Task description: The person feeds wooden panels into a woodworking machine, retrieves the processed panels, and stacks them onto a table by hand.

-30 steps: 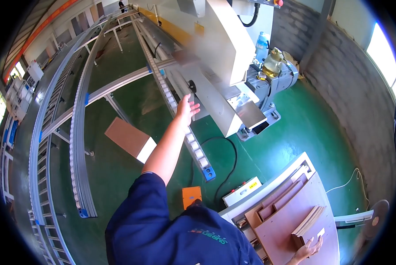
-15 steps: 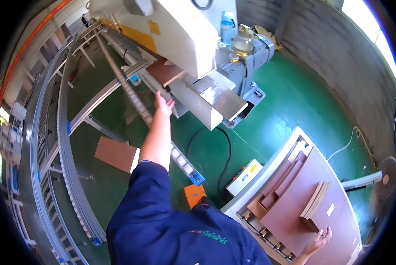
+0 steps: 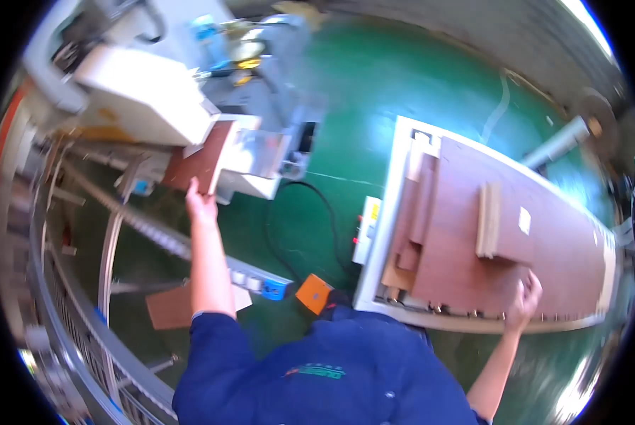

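Left hand [image 3: 201, 205] has reached brown panel's [image 3: 198, 164] edge; grip unclear, blurred. Right hand [image 3: 526, 296] part-open, apparently empty, near stacked strips [image 3: 489, 219].

The white-framed table [image 3: 400, 159] carries brown boards [image 3: 455, 212], large and small.

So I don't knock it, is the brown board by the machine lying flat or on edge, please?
Flat: the brown board shows its broad face upward, the left hand at one end.
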A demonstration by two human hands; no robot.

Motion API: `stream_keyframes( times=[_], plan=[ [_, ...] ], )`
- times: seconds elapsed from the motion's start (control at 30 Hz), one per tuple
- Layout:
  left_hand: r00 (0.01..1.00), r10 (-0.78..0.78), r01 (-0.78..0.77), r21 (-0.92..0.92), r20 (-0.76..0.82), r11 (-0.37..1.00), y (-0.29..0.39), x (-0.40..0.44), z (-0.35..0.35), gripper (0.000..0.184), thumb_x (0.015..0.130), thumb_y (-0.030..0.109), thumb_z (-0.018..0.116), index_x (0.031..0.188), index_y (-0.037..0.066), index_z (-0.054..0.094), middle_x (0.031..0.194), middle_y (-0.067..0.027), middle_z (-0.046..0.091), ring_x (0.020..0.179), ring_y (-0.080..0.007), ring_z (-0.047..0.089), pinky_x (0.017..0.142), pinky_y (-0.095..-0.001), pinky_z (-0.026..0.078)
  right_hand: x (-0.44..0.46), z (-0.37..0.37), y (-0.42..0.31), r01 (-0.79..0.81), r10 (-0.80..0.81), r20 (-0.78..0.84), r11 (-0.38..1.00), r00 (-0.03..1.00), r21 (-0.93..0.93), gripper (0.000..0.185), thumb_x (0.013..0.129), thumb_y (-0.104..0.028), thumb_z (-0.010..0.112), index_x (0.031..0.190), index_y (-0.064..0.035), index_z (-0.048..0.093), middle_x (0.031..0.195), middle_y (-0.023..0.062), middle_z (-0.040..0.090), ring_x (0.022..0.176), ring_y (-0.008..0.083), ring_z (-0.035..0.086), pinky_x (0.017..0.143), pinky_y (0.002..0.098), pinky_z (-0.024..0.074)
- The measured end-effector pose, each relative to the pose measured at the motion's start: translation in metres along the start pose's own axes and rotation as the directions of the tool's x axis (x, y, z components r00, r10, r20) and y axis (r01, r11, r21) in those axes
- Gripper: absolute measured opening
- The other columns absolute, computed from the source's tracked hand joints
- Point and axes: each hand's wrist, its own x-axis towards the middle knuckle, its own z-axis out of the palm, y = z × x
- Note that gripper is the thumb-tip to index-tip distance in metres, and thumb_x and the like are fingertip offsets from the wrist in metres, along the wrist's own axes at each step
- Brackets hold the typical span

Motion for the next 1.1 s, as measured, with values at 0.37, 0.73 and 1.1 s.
stream_keyframes(
  times=[0.37, 0.73, 1.1],
  plan=[
    [0.909, -0.237, 0.161, 0.236, 0.343, 0.958, -0.089, -0.278, 0.148, 0.042, 0.096, 0.015, 0.062, 0.132, 0.000, 0.049, 0.127, -0.0117, 0.059, 0.113, -0.0234, 0.060, 0.100, -0.0360, 0.048, 0.015, 0.032, -0.032, -0.044, 0.008, 0.110, 0.945, 0.994, 0.323, 0.031, 0.093, -0.008, 0.059, 0.124, -0.0016, 0.059, 0.112, 0.0081, 0.061, 0.102, 0.0163, 0.057, 0.089, 0.0296, 0.0466],
    [0.279, -0.765, 0.412, 0.647, 0.581, 0.642, -0.251, -0.465, 0.299, 0.037, 0.093, 0.011, 0.063, 0.127, -0.002, 0.055, 0.121, -0.0094, 0.064, 0.112, -0.0201, 0.061, 0.100, -0.0338, 0.046, 0.112, -0.044, 0.024, -0.535, 0.198, 0.573, 0.675, 0.795, 0.508, 0.034, 0.100, -0.027, 0.053, 0.122, -0.0023, 0.063, 0.112, 0.0056, 0.066, 0.100, 0.0138, 0.059, 0.090, 0.0301, 0.0454],
    [0.592, -0.645, -0.651, 0.758, 0.484, -0.028, -0.347, -0.515, 0.368, 0.083, 0.087, 0.046, 0.067, 0.145, -0.004, 0.033, 0.145, -0.0256, 0.033, 0.133, -0.0397, 0.040, 0.110, -0.0474, 0.036, 0.185, -0.021, 0.128, 0.048, 0.033, 0.359, 0.975, 0.933, -0.215, 0.052, 0.092, -0.040, 0.060, 0.131, -0.0065, 0.059, 0.131, 0.0139, 0.054, 0.120, 0.0349, 0.046, 0.106, 0.0446, 0.0391]
  ],
)
